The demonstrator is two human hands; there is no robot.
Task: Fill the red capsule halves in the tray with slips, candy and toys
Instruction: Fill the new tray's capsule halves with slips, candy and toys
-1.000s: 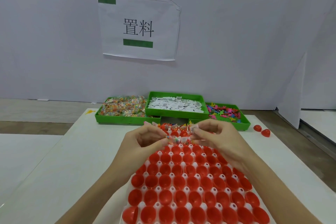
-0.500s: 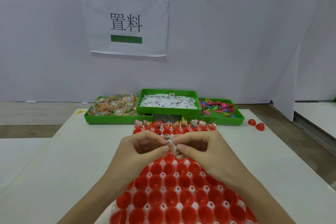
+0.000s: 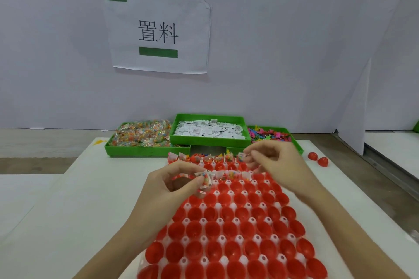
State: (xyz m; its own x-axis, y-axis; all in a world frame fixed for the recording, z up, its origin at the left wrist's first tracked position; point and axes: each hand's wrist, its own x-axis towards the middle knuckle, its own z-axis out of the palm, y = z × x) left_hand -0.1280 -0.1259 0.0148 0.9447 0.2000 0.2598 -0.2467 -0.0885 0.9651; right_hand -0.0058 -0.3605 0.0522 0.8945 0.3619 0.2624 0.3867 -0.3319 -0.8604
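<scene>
Our left hand [image 3: 179, 184] pinches a small bunch of candy packets [image 3: 205, 180] between thumb and fingertips, over the tray's [image 3: 216, 193] far rows. Our right hand [image 3: 275, 163] pinches what looks like one more packet near the far right corner. We judge candy is going in: the two far rows hold packets, the near red cups [image 3: 226, 231] look bare. Next, one packet per cup. Beyond the far edge sit three green bins [image 3: 145, 150]; nothing blocks us.
</scene>
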